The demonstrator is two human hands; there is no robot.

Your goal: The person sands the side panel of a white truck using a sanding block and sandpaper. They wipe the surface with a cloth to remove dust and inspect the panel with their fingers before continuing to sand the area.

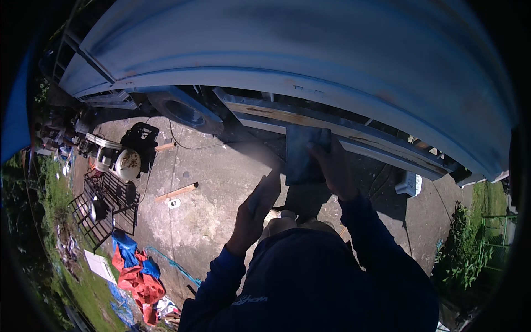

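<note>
My right hand [335, 169] grips a dark, flat, rectangular piece [301, 157] by its right side, with the thumb lying across its face. What kind of thing it is I cannot make out. To the left, my left hand [255, 213] is held up apart from that piece. Its fingers look stretched out, though their tips are smeared by motion. Above both hands runs a long blue-grey metal panel [265, 50], with a grey lower beam [332, 126] beneath it.
A wheel [185, 113] sits under the panel. On the concrete [221, 185] lie a wooden strip [177, 192] and a small white ring-shaped object [174, 203]. Leftward are a white bucket [128, 165], a black metal rack [97, 205] and a red tarp [141, 282]. A white basket [409, 184] stands right.
</note>
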